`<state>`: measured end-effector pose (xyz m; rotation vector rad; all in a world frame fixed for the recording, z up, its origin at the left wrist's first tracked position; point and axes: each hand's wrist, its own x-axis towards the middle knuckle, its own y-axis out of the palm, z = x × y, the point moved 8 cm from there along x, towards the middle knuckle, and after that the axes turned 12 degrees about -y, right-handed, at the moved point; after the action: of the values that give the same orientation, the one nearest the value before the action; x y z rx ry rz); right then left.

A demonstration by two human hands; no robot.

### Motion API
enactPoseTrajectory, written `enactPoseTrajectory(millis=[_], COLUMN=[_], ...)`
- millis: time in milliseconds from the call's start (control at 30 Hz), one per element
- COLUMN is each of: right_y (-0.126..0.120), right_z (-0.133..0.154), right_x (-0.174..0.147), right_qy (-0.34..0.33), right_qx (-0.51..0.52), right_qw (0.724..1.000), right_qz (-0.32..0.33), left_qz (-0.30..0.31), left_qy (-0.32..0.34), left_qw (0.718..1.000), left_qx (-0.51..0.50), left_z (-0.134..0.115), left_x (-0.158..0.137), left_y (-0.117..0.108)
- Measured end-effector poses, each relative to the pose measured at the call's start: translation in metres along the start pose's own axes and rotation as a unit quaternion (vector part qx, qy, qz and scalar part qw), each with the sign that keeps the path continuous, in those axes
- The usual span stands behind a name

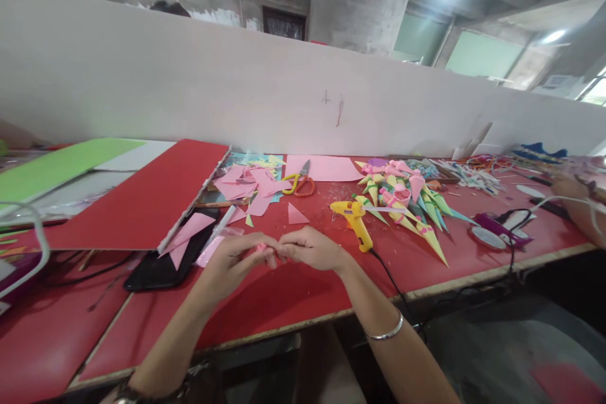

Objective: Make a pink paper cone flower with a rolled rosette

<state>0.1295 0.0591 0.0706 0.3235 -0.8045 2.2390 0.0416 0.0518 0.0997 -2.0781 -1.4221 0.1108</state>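
My left hand [239, 260] is closed on a small pink paper piece [261, 247], mostly covered by the fingers. Fingertips of my right hand [310, 249] meet those of the left in a pinch; what lies between them, if anything, is too small to make out. Just beyond the hands is a pink paper triangle [297, 214]. A yellow glue gun [357, 222] lies to the right, its cord running off the table edge. Scissors [302, 183] with yellow and red handles rest behind, beside a heap of pink paper scraps [250, 184].
Yellow, green and pink paper cones [407, 192] are piled at the right. A black phone [161, 270] lies left under pink paper, near a large red sheet [142, 202]. A white partition [265, 95] backs the red table [284, 303]. Another person's arm [575, 202] shows far right.
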Motion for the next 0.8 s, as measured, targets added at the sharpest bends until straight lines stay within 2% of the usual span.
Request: enactPoseTrajectory(millis=[67, 133, 267, 333, 433, 533, 633, 800], right_y=[0.003, 0.002, -0.008, -0.007, -0.002, -0.001, 0.001, 0.007], right_z=[0.001, 0.003, 0.012, 0.017, 0.017, 0.016, 0.012, 0.009], right_x=[-0.001, 0.0, -0.002, -0.002, -0.001, 0.001, 0.001, -0.001], right_qy=[-0.013, -0.025, -0.07, -0.089, -0.083, -0.061, -0.029, -0.015], right_qx=[0.006, -0.015, -0.136, -0.178, -0.16, -0.091, -0.012, 0.102], right_qw=[1.0, 0.999, 0.977, 0.967, 0.975, 0.989, 0.997, 0.995], right_qz=[0.007, -0.026, -0.149, -0.157, -0.127, -0.095, -0.064, -0.011], left_qz=[0.04, 0.032, -0.083, -0.133, -0.158, -0.131, -0.069, 0.018], left_qy=[0.002, 0.007, 0.005, 0.001, 0.007, 0.01, 0.012, 0.013], left_qw=[0.999, 0.999, 0.996, 0.991, 0.987, 0.991, 0.995, 0.994], left_qx=[-0.021, -0.038, -0.042, -0.025, -0.01, -0.033, -0.072, -0.109], left_z=[-0.003, -0.004, 0.0, 0.002, 0.001, 0.0, -0.001, -0.007], left_x=[-0.001, -0.001, 0.0, -0.002, -0.004, -0.005, -0.005, -0.008], left_y=[0.004, 0.002, -0.008, -0.012, -0.013, -0.011, -0.006, 0.003])
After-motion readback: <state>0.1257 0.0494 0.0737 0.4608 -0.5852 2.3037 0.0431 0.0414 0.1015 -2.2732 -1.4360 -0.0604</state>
